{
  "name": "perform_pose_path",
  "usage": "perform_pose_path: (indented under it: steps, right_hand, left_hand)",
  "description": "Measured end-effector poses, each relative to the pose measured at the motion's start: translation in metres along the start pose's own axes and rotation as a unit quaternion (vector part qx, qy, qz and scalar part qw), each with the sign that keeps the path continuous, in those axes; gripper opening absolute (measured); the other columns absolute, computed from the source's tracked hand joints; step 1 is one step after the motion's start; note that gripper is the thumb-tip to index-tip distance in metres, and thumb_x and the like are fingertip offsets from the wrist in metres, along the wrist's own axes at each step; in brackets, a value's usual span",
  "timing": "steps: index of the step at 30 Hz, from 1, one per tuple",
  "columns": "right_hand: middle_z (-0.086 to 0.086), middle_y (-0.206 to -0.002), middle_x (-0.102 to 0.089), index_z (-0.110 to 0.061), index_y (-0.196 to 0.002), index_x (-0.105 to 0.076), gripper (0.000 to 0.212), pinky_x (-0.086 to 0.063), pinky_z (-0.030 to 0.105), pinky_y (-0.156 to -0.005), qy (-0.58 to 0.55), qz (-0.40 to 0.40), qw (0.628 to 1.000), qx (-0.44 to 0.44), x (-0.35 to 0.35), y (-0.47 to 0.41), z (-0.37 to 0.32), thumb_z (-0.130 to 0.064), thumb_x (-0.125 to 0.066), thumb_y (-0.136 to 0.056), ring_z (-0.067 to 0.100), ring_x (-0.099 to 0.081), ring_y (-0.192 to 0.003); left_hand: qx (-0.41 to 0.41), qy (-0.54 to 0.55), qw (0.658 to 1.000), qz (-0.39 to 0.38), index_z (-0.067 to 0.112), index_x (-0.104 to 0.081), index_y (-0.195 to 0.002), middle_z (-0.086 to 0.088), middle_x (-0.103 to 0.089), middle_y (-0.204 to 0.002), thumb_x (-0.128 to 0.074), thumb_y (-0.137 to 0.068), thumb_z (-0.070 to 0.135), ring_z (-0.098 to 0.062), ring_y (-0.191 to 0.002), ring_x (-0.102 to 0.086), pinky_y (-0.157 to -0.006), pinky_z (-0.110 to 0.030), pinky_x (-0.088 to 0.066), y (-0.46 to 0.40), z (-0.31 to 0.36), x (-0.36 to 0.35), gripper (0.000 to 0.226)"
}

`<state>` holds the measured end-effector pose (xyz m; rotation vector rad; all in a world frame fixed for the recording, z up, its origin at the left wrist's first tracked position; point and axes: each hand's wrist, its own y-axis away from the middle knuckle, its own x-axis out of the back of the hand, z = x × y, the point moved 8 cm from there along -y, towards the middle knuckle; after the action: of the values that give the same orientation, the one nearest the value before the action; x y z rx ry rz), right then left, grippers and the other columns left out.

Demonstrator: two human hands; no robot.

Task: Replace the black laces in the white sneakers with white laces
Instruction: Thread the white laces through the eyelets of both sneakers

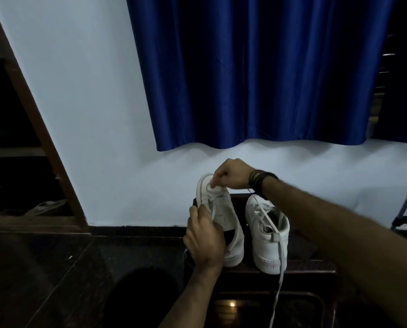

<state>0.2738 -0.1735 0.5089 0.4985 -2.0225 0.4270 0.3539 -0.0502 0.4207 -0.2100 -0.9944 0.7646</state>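
The right hand [231,174] reaches over the toe end of the left sneaker [218,216], its fingers [215,182] curled and pinching a white lace [212,210] just above the lowest eyelets; the left hand [205,237] sits at the sneaker's near side, fingers closed on the same lace lower down, where a strand runs between the two hands; a stack of dark bands [260,182] circles the right wrist. That sneaker stands, toe pointing away from the person, on a small dark surface [304,263], its lacing only begun near the toe, so most of its eyelets look still to be threaded; just beside it stands the right sneaker [267,235], which carries white lacing criss-crossed up its front, with one long loose end [278,290] trailing over the heel and down past the surface's near edge; whether it is laced to the top cannot be told. No black lace shows in either shoe, so removal seems done and the task sits past its middle; what remains, by this judgement, is threading the left sneaker and tidying the loose ends. Behind hang a blue curtain [257,72] and a pale wall [91,102]; a dark tiled floor [44,268] lies below.
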Motion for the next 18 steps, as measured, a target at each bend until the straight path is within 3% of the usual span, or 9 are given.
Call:
perform_pose_path:
  steps: [3, 5, 9, 14, 18]
  right_hand:
    - [0.006, -0.107, -0.068, -0.019, -0.1, -0.076, 0.028, -0.056, 0.035, -0.088, 0.099, 0.044, 0.992, -0.072, -0.011, -0.008, 0.009, -0.036, -0.074, -0.078, 0.023, -0.065, -0.095]
    - [0.008, -0.11, -0.065, -0.017, -0.104, -0.073, 0.031, -0.056, 0.035, -0.087, 0.094, 0.064, 0.989, -0.093, -0.015, -0.009, 0.012, -0.032, -0.071, -0.077, 0.024, -0.064, -0.096]
    - [0.01, -0.113, -0.062, -0.018, -0.108, -0.071, 0.027, -0.053, 0.035, -0.088, 0.185, 0.078, 0.977, -0.071, -0.024, -0.009, 0.007, -0.024, -0.058, -0.085, 0.029, -0.063, -0.097]
    - [0.005, -0.11, -0.067, -0.029, -0.095, -0.078, 0.017, -0.054, 0.032, -0.082, 0.188, -0.019, 0.982, -0.006, -0.037, -0.009, 0.016, -0.022, -0.066, -0.084, 0.026, -0.065, -0.095]
    - [0.004, -0.12, -0.065, -0.024, -0.106, -0.075, 0.023, -0.05, 0.036, -0.095, 0.16, -0.125, 0.979, 0.002, -0.052, -0.011, 0.031, -0.018, -0.059, -0.091, 0.023, -0.06, -0.107]
  left_hand:
    - [0.01, 0.038, 0.999, 0.007, 0.007, -0.067, -0.093, -0.013, -0.06, -0.097, -0.06, -0.077, -0.003, -0.039, -0.069, -0.064, -0.051, -0.038, -0.047, -0.002, -0.003, -0.003, 0.02]
    - [0.023, 0.069, 0.997, 0.02, 0.006, -0.066, -0.091, -0.013, -0.058, -0.095, -0.058, -0.078, -0.004, -0.04, -0.07, -0.063, -0.054, -0.037, -0.044, -0.005, -0.009, -0.002, 0.018]
    - [0.069, 0.099, 0.993, -0.009, 0.006, -0.063, -0.102, -0.012, -0.057, -0.109, -0.05, -0.09, 0.002, -0.039, -0.09, -0.063, -0.069, -0.039, -0.044, -0.012, -0.018, -0.01, 0.018]
    - [0.124, 0.138, 0.982, -0.039, 0.006, -0.061, -0.104, -0.011, -0.057, -0.114, -0.047, -0.095, 0.011, -0.038, -0.099, -0.061, -0.076, -0.041, -0.047, -0.02, -0.022, -0.025, 0.017]
    - [0.175, 0.145, 0.972, -0.055, 0.008, -0.062, -0.108, -0.011, -0.057, -0.118, -0.05, -0.095, 0.015, -0.038, -0.104, -0.06, -0.08, -0.042, -0.048, -0.025, -0.027, -0.034, 0.019]
